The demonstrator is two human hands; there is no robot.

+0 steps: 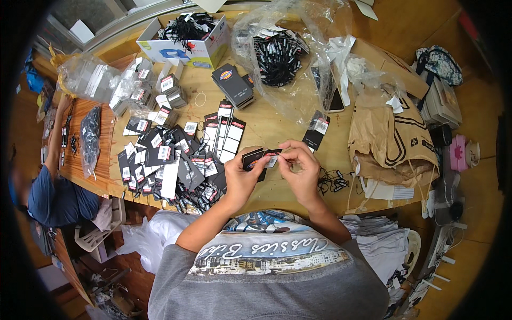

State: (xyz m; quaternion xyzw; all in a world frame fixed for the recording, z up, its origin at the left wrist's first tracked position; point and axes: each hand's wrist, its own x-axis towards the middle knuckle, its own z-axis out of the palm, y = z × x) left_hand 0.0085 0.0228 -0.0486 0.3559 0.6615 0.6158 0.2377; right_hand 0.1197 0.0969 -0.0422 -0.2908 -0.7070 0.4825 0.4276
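Note:
In front of my chest, my left hand [241, 177] grips a black hang tag [254, 157] between thumb and fingers. My right hand [300, 169] pinches at the tag's right end; whether it has the card's edge or a thin cord there I cannot make out. A white label [271, 161] shows between the hands. To the left spreads a loose heap of black hang tags [165, 153], many with white stickers and cords. Beside my right hand lie black tag cords [334, 182], and just beyond it is a single stickered tag [318, 128].
A stack of black tags [232, 85] stands farther back. Behind are a white box [176, 53] of black cords and a plastic bag with bundled cords [278, 57]. A phone [335, 101] and brown paper bag [392, 133] lie right. Another person [58, 194] reaches in at far left.

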